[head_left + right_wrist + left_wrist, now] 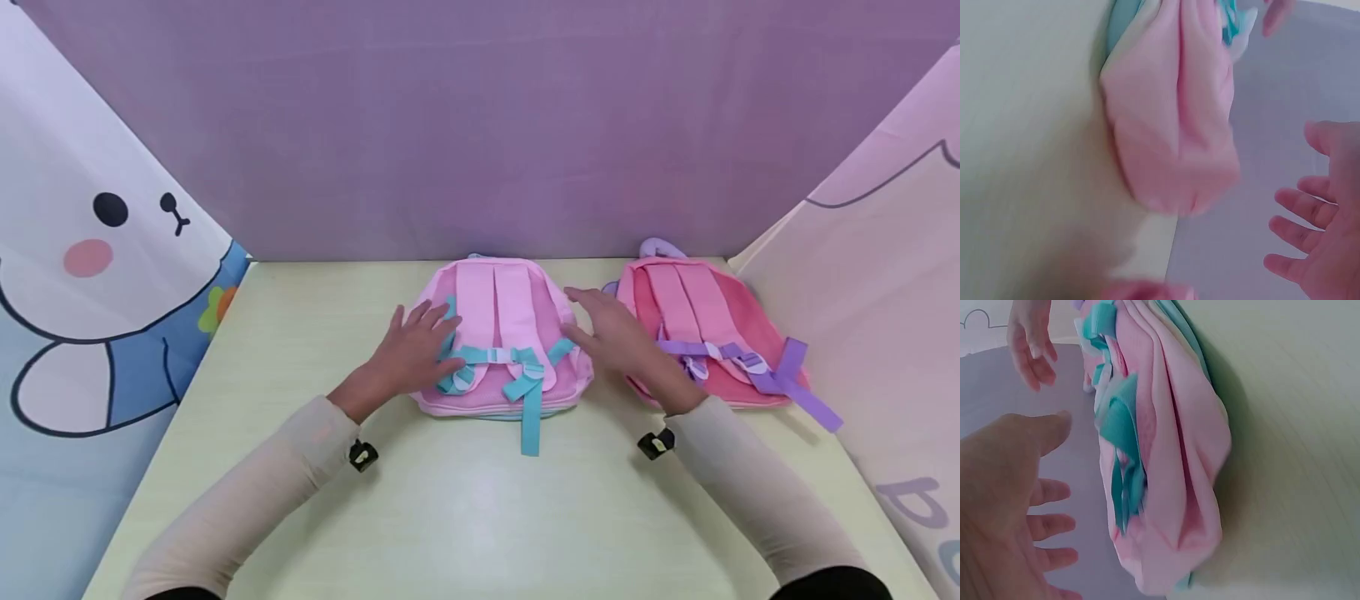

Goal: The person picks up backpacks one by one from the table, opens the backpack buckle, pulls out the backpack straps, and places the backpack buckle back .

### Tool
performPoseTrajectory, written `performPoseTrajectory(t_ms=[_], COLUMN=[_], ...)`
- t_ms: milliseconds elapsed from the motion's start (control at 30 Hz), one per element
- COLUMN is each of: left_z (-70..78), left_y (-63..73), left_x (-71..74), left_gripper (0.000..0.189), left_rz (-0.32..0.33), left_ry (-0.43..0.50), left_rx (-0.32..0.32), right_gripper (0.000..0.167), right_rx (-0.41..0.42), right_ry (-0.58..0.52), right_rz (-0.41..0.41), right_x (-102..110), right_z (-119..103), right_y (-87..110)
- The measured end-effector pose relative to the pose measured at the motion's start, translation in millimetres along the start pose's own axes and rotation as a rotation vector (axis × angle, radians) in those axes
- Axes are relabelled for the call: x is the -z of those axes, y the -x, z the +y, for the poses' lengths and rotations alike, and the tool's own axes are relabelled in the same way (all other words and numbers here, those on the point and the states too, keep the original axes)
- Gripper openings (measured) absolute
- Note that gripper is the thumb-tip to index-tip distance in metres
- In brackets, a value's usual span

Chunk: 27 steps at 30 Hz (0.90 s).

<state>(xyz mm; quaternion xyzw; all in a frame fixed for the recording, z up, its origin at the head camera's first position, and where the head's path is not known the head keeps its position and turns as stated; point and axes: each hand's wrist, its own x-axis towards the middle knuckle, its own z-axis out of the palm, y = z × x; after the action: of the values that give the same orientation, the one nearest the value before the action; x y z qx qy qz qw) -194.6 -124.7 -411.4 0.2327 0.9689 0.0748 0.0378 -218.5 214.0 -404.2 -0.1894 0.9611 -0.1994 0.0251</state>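
Observation:
A light pink backpack (pixel 480 312) with teal straps (pixel 532 408) lies on the table, its shoulder-strap side facing up. Over its left side is my left hand (pixel 416 350), fingers spread; the left wrist view shows a gap between this hand (pixel 1004 487) and the bag's side (pixel 1172 425). My right hand (pixel 618 333) is at the bag's right edge with its fingers extended. In the right wrist view that hand (pixel 1329 231) stands apart from the bag (pixel 1166 137), holding nothing.
A darker pink backpack (pixel 720 308) with purple straps (pixel 795 379) lies at the right, just beyond my right hand. A purple panel (pixel 480 133) rises behind the pale table (pixel 480 517). Printed cloths flank it: a cartoon animal (pixel 112 250) at left, a pink one (pixel 877 275) at right.

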Motion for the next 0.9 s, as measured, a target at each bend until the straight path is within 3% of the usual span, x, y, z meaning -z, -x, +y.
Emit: performPoseTrajectory(t_ms=[200,533,900], left_z=[15.1,29.9,42.1], left_y=[-11.6,-23.7,-31.7], left_x=[-6.4,-23.0,-37.3], left_gripper=[0.066,0.059,0.051], left_rz=[0.057,0.069,0.096], left_ry=[0.029,0.049,0.038], left_rx=[-0.037,-0.08,-0.091], right_gripper=[0.06,0.045,0.038], right_rx=[0.085,0.232,0.179], right_ry=[-0.042,0.019,0.102], right_rz=[0.025,0.008,-0.045], right_x=[-15,-38,-55], right_z=[-22,-52,-69], right_y=[-9.5,-18.1,-22.3])
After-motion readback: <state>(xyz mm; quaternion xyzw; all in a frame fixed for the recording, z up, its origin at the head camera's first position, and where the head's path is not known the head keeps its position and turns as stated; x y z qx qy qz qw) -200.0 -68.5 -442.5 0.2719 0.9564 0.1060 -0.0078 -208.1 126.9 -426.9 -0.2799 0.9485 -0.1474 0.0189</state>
